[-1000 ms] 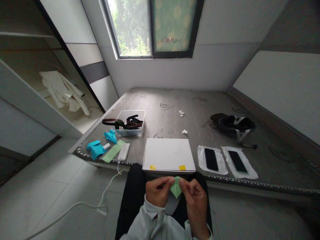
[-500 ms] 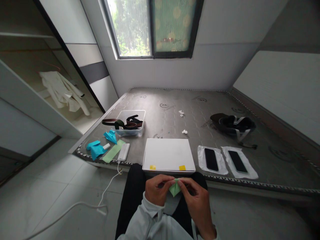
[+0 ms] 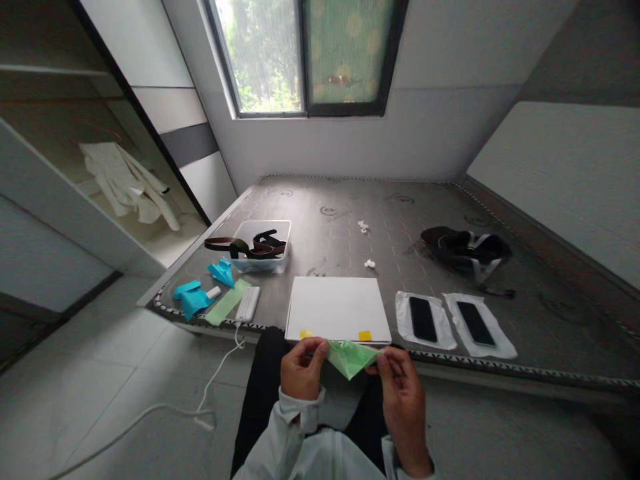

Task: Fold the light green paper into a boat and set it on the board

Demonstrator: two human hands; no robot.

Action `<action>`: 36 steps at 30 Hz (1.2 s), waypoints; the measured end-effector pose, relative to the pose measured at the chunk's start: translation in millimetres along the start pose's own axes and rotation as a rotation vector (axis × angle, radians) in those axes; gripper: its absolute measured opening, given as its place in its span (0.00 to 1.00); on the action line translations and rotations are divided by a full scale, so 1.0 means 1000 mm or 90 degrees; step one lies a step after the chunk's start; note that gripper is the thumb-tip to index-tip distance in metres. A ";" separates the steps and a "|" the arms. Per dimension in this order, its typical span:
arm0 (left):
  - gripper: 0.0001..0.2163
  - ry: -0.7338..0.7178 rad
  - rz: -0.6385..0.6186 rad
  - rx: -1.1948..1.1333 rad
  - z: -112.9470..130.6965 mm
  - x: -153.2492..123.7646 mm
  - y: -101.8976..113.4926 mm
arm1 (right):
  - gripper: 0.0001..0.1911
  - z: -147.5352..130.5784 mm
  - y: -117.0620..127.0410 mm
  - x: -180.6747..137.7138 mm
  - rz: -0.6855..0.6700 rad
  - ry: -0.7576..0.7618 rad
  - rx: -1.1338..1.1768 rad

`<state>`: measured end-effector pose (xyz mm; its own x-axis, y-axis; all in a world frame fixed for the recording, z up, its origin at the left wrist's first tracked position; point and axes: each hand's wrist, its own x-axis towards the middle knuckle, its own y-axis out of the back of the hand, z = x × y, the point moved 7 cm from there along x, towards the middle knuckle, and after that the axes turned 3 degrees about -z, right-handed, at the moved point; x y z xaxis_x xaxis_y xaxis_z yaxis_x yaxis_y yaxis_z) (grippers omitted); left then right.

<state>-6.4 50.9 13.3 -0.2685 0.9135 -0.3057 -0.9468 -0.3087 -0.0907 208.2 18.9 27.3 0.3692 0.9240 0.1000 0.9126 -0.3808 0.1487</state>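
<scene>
paper, thin and light, is what i see in both hands: a folded green paper piece (image 3: 351,358) held over the lap, just in front of the white board (image 3: 337,309) on the mattress (image 3: 525,260). my left hand (image 3: 299,368) pinches its left corner with closed fingers, my right hand (image 3: 399,377) pinches the right. i judge it soft, easily creased and torn, best gripped at corners or along folds. no readable writing shows anywhere.

Pale grey-white long sleeves (image 3: 300,437) with loose cuffs cover both forearms, above black trousers (image 3: 260,393).
</scene>
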 end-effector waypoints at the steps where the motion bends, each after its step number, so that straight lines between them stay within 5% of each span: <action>1: 0.25 0.005 0.016 -0.026 0.000 0.001 0.001 | 0.21 0.004 0.002 0.000 0.011 -0.020 0.005; 10: 0.29 0.036 0.044 -0.153 -0.004 -0.005 -0.004 | 0.24 0.013 0.001 -0.002 0.040 -0.072 0.055; 14: 0.28 0.022 0.012 -0.133 -0.005 -0.006 -0.006 | 0.16 0.004 0.004 -0.001 0.016 0.017 0.027; 18: 0.26 0.018 0.002 -0.121 -0.008 -0.006 -0.006 | 0.12 -0.020 -0.001 0.000 -0.078 0.177 -0.167; 22: 0.26 0.019 -0.009 -0.122 -0.008 -0.007 -0.009 | 0.10 -0.042 -0.005 -0.001 -0.080 0.303 -0.328; 36: 0.19 0.026 -0.054 -0.125 -0.011 -0.013 -0.017 | 0.11 -0.045 -0.017 -0.008 -0.131 0.359 -0.393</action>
<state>15.7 41.0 8.3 -0.1778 0.9284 -0.3264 -0.9119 -0.2801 -0.3001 182.2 16.1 68.4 -0.0846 0.8833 0.4611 0.6322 -0.3101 0.7100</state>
